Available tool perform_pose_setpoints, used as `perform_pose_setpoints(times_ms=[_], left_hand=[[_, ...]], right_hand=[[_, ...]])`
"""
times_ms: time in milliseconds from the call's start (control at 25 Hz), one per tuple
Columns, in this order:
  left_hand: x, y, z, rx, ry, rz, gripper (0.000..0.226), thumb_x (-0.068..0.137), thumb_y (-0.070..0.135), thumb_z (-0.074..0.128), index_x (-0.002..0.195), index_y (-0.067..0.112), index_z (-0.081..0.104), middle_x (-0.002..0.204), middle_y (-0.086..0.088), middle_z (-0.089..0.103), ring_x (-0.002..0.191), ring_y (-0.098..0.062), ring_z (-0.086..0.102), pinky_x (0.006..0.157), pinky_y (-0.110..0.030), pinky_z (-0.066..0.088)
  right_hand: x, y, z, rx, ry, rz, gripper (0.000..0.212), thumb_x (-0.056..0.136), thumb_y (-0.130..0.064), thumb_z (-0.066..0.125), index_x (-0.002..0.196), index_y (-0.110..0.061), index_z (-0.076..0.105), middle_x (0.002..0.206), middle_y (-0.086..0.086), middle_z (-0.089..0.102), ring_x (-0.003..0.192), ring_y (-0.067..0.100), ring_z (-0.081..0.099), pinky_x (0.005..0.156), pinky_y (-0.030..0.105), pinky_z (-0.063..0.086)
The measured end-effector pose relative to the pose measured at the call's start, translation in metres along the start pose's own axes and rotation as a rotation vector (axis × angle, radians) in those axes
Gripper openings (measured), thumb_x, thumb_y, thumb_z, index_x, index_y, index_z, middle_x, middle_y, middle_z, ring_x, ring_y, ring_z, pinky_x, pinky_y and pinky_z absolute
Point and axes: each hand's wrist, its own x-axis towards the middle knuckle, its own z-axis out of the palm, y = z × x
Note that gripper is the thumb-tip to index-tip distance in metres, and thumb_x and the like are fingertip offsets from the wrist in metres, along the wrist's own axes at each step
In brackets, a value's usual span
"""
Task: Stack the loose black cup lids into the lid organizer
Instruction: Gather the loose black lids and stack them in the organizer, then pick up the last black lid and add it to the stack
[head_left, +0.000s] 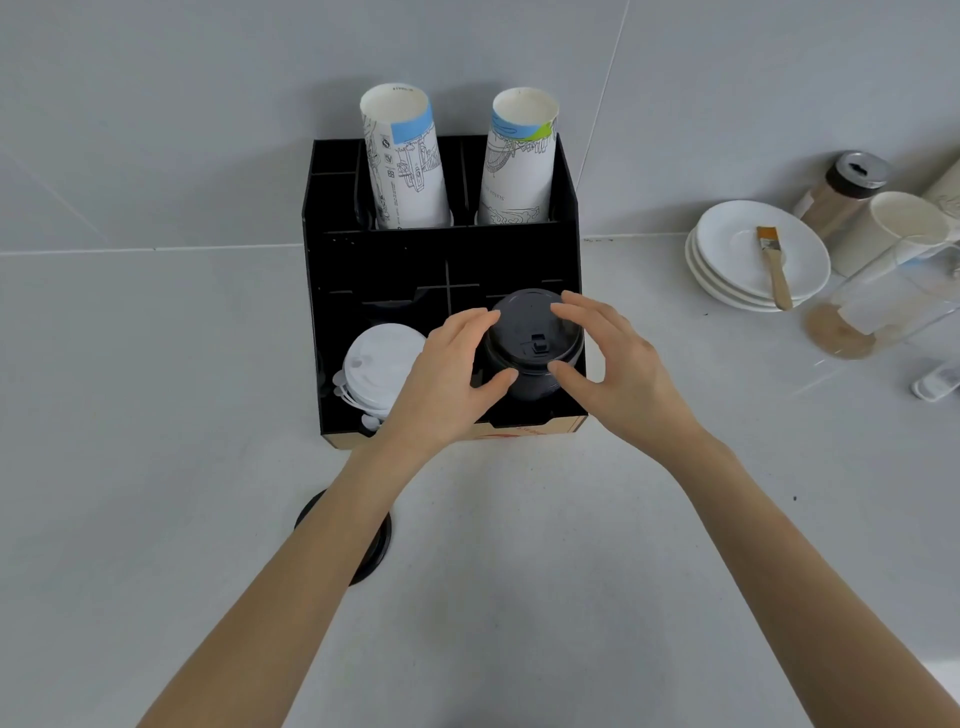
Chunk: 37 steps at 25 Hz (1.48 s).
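Loose black lid (375, 551) on the counter near the organizer: mostly hidden under the left forearm (311, 561), only its left and right rims showing. Left hand (441, 379) covers the right edge of the white lid stack (376, 366) and the divider beside it; the lower part of the black lid stack (530, 343) is lost in the dark compartment, so the count cannot be read. At the right edge, a clear jug (893, 296) and a small white object (937, 382), possibly a scoop, are cut off.
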Motion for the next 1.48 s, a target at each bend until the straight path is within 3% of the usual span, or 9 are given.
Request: perform_pose_setpoints(times_ms=[160,400,480,600,720,880,1040,1360,1480], left_hand=[[-0.019,-0.005,-0.013,-0.018,0.022,-0.013,0.053,0.084,0.022,0.057,0.131,0.014,0.034,0.141,-0.005,0.040,0.129,-0.019,0.035,0.097,-0.016,0.021],[-0.057,-0.025,-0.034,-0.009,0.032,-0.104,0.051,0.084,0.023,0.056,0.131,0.017,0.035,0.139,-0.004,0.041,0.128,-0.023,0.034,0.102,-0.032,0.032],[-0.070,-0.036,-0.041,0.005,0.052,-0.112,0.050,0.085,0.022,0.056,0.130,0.017,0.035,0.138,-0.004,0.042,0.126,-0.021,0.036,0.098,-0.026,0.030],[-0.090,-0.052,-0.048,0.020,0.054,-0.145,0.051,0.085,0.020,0.055,0.131,0.018,0.035,0.137,-0.005,0.043,0.124,-0.021,0.039,0.097,-0.023,0.026],[-0.110,-0.067,-0.053,0.010,0.065,-0.207,0.051,0.085,0.021,0.056,0.131,0.018,0.035,0.137,-0.005,0.044,0.125,-0.022,0.040,0.099,-0.025,0.027],[-0.135,-0.087,-0.051,-0.003,0.050,-0.287,0.050,0.084,0.022,0.056,0.130,0.018,0.037,0.135,-0.005,0.045,0.123,-0.023,0.041,0.100,-0.028,0.030],[-0.152,-0.103,-0.050,-0.013,0.009,-0.369,0.053,0.084,0.023,0.057,0.132,0.018,0.034,0.138,-0.005,0.042,0.126,-0.022,0.038,0.104,-0.031,0.030],[-0.169,-0.122,-0.041,-0.005,-0.109,-0.448,0.064,0.082,0.026,0.060,0.136,0.016,0.026,0.144,-0.005,0.035,0.131,-0.024,0.029,0.107,-0.034,0.027],[-0.171,-0.127,-0.040,0.017,-0.166,-0.458,0.076,0.070,0.049,0.053,0.135,0.018,0.028,0.142,-0.004,0.038,0.130,-0.025,0.030,0.106,-0.037,0.029]], right_hand=[[-0.007,-0.013,0.010,-0.010,-0.040,-0.034,0.046,0.084,-0.012,0.056,0.128,-0.017,0.042,0.141,0.001,0.042,0.131,0.015,0.035,0.099,0.011,0.020],[-0.023,-0.034,0.029,0.006,-0.063,-0.097,0.044,0.085,-0.011,0.055,0.127,-0.017,0.042,0.139,0.000,0.044,0.131,0.008,0.032,0.100,0.008,0.020],[-0.029,-0.040,0.037,0.027,-0.095,-0.105,0.045,0.086,-0.011,0.054,0.128,-0.019,0.041,0.138,-0.003,0.045,0.127,0.003,0.032,0.099,0.008,0.024],[-0.037,-0.045,0.054,0.035,-0.160,-0.131,0.045,0.085,-0.010,0.054,0.127,-0.017,0.042,0.136,0.000,0.046,0.127,0.009,0.037,0.103,0.010,0.027],[-0.044,-0.051,0.075,0.040,-0.227,-0.137,0.045,0.085,-0.013,0.054,0.128,-0.018,0.041,0.136,-0.001,0.046,0.125,0.008,0.038,0.094,-0.003,0.021],[-0.052,-0.057,0.101,0.050,-0.318,-0.128,0.046,0.086,-0.015,0.054,0.130,-0.018,0.039,0.136,0.000,0.046,0.126,0.011,0.039,0.097,0.008,0.021],[-0.056,-0.055,0.124,0.042,-0.407,-0.107,0.048,0.086,-0.014,0.054,0.131,-0.018,0.037,0.139,0.000,0.043,0.127,0.012,0.037,0.098,0.008,0.019],[-0.061,-0.052,0.159,-0.008,-0.545,-0.068,0.056,0.084,-0.014,0.056,0.134,-0.018,0.032,0.144,0.002,0.034,0.133,0.018,0.029,0.108,0.023,0.022],[-0.063,-0.053,0.167,-0.006,-0.569,-0.057,0.057,0.083,-0.012,0.056,0.134,-0.017,0.031,0.146,0.002,0.032,0.133,0.018,0.029,0.109,0.025,0.023]])
